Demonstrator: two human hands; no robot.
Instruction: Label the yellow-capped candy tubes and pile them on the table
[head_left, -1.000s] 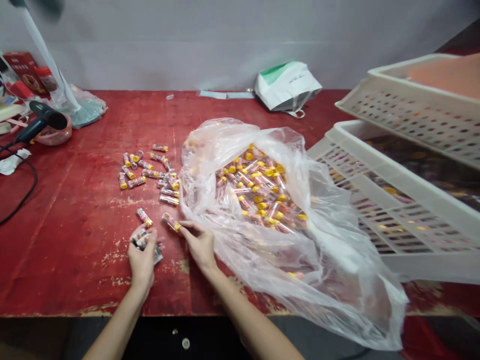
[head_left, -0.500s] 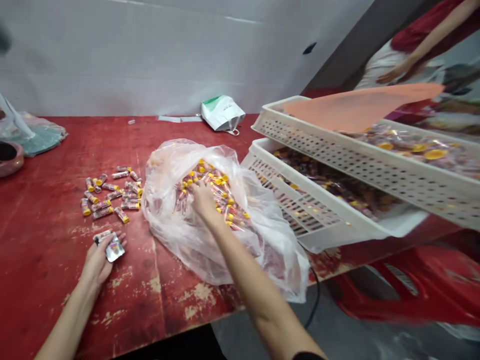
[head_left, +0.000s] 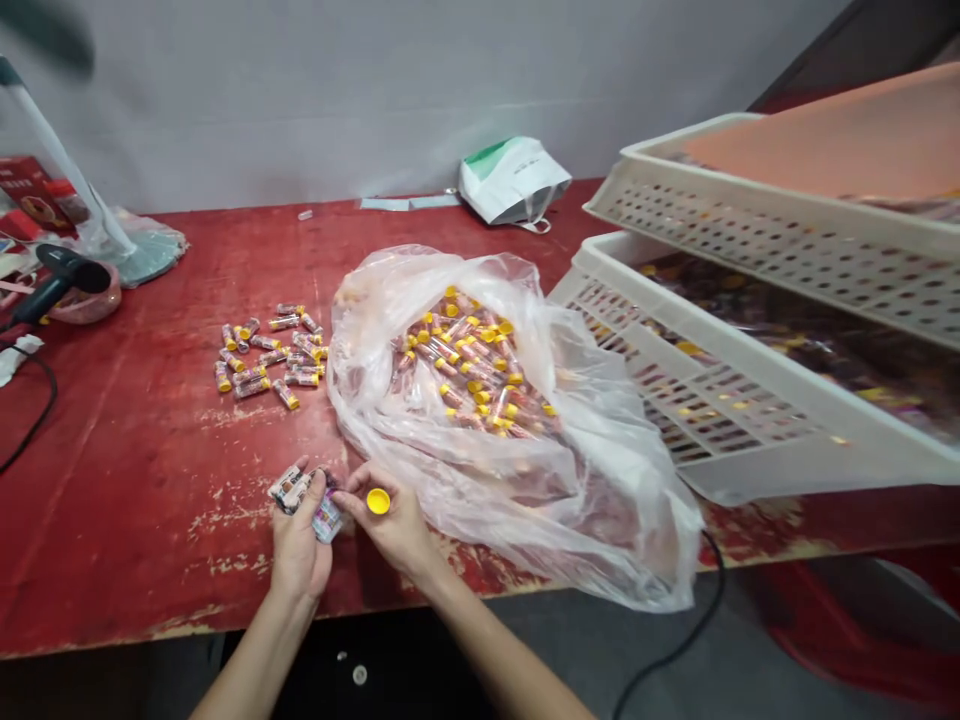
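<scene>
Left hand (head_left: pixel 294 550): clasped on small packets (head_left: pixel 327 520), thumb across them, above the front of the red table (head_left: pixel 135 500)
Right hand (head_left: pixel 401 530): fingers curled about a yellow cap (head_left: pixel 379 501), the rest of that piece hidden; thumb tip at the packets' edge, but whether it pinches one I cannot tell
Loose tubes (head_left: pixel 286 396): yellow-capped, in a scattered group left of the bag, beyond the left hand
Bag (head_left: pixel 600 500): clear plastic, mouth open, full of more tubes, just beyond the right hand
Crates (head_left: pixel 840 465): two, white, stacked askew right of the bag
</scene>
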